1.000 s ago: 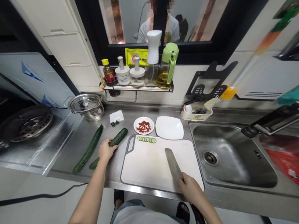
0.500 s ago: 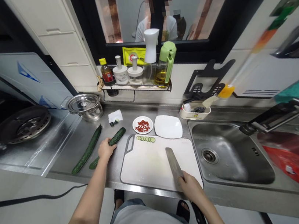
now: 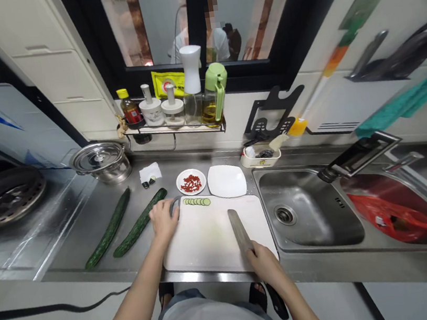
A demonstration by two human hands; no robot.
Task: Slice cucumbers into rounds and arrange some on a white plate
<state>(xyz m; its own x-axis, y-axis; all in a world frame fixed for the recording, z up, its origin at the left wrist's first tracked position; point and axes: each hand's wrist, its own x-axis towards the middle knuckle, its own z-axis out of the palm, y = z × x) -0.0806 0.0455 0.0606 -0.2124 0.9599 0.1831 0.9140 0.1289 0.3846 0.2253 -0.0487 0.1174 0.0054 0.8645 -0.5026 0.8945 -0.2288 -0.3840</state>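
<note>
My left hand [image 3: 163, 220] is at the grey corner handle of the white cutting board [image 3: 209, 242], thumb on one side of the bar and fingers on the other; the fingertips are partly hidden. Just left of it lies a cucumber [image 3: 139, 228], with a second cucumber [image 3: 108, 230] farther left. My right hand [image 3: 266, 264] is closed on a kitchen knife [image 3: 239, 228], its blade over the right part of the board and its black handle end sticking out below. A row of cucumber slices [image 3: 196, 202] lies along the board's far edge.
Behind the board stand a plate of red pieces [image 3: 192, 183] and a white square plate [image 3: 226, 181]. To the right is the sink [image 3: 311, 210] with a red bag [image 3: 392, 217]. A lidded pot [image 3: 100, 162] and a seasoning shelf [image 3: 177, 127] stand farther back.
My left hand has left the near cucumber and moved right to the board's handle. My right hand still holds the knife over the board. The whole view has shifted.
</note>
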